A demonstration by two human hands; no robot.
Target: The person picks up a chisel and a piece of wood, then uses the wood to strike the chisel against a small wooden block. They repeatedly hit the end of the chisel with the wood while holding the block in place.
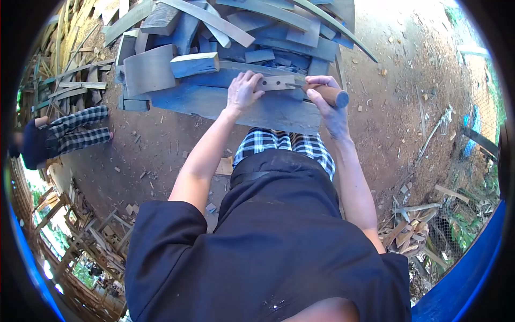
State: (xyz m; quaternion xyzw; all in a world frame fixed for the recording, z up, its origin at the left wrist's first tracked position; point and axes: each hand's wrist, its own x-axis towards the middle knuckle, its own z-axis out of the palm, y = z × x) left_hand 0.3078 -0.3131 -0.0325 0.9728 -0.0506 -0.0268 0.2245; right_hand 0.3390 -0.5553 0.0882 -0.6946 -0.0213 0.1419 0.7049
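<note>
My left hand (244,90) is closed on the left end of a small wooden block (277,83) with dark round holes in its face. The block lies across the bench board (230,107) in front of me. My right hand (331,110) grips a chisel (335,96) by its thick brown wooden handle, the butt end facing right. Its thin metal blade points left and appears to meet the block's right end; the exact contact is too small to make out.
Offcuts and curved planks (150,70) are heaped along the bench's far side, with a short block (195,64) nearby. Another person (37,142) in checked trousers is at the left. Scrap wood (413,231) lies at the lower right.
</note>
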